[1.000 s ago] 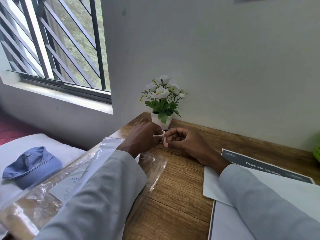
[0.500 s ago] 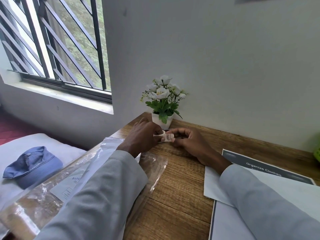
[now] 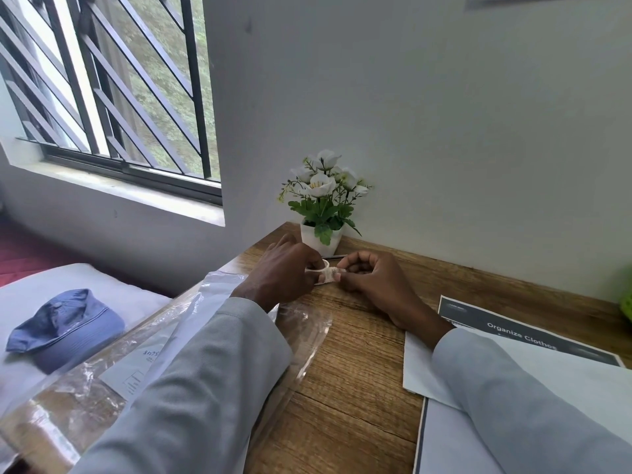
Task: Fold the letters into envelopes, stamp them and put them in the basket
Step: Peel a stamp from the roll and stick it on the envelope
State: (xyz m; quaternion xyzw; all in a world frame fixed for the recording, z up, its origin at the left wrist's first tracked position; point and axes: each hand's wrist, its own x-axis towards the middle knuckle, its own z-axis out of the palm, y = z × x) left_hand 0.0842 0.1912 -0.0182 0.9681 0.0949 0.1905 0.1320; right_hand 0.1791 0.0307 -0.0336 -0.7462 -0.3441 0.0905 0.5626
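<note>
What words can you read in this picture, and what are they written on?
"Organize Clothes": white letters on the dark band of the printed sheet by the right sleeve.
Blurred patches on that same band: unreadable.
Handwritten marks on the paper inside the clear plastic bag: too small to read.
Print on the small strip both hands hold: too small to read.

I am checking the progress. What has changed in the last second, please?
The right hand has drawn a short strip out of the small white roll that the left hand holds; a second ago no strip showed. Both hands stayed by the flower pot; papers and plastic sleeve unmoved.
</note>
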